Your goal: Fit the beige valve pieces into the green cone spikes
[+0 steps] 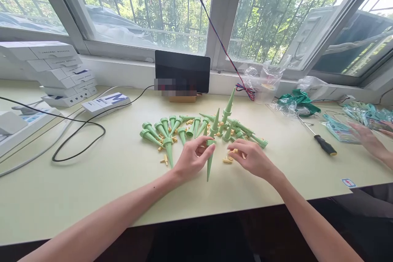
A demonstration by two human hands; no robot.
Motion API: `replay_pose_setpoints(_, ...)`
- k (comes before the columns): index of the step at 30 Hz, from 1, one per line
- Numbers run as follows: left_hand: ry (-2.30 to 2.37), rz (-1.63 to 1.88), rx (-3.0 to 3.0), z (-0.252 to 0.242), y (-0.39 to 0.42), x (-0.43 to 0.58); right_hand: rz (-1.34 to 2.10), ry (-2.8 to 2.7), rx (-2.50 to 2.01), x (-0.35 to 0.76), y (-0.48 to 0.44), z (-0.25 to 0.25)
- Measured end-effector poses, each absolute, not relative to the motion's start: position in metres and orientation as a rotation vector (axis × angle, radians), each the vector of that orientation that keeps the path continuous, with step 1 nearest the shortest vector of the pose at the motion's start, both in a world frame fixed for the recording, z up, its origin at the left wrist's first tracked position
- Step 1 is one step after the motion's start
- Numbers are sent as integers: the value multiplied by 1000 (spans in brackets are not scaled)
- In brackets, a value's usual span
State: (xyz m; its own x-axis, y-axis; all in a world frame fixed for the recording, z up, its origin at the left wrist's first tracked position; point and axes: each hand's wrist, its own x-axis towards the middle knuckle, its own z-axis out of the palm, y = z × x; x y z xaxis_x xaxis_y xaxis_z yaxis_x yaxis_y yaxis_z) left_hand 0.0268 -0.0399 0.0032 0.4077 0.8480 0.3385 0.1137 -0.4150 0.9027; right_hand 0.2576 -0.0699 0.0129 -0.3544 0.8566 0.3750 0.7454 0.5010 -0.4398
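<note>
My left hand (pixel 193 156) is closed around a green plant watering spike (pixel 209 163), whose tip points down toward the table. To its right, my right hand (pixel 252 157) is bent over small yellow fittings (pixel 227 160), thumb and fingers pinched around one of them; my fingers partly hide it. Behind both hands lies a loose pile of green spikes (pixel 167 147), mixed with more yellow fittings (pixel 165 159). Two green spikes (pixel 227 108) stand tip up within the pile.
A black screen (pixel 182 71) leans by the window. White boxes (pixel 67 73) are stacked at left, near a black cable (pixel 80 125). On the right lie a screwdriver (pixel 324 144), green plastic bags (pixel 299 102) and teal packs (pixel 340 129), where another person's hand (pixel 370 141) reaches in.
</note>
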Motion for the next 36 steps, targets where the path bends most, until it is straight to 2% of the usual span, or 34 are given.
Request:
replay_pose_setpoints(6, 803, 946, 1784, -3, -39, 28, 225, -2392, -1382, 248, -80, 14)
replay_pose_setpoints(15, 863, 977, 1788, -2, -38, 29, 51, -2502, -1442, 233, -80, 11)
replay_pose_setpoints(23, 926, 1185, 1857, 2, -40, 26, -226, -2590, -1408, 197, -88, -4)
replay_pose_setpoints(36, 972, 1484, 2076, 5, -30, 16, -236, -2614, -1284, 185, -73, -4)
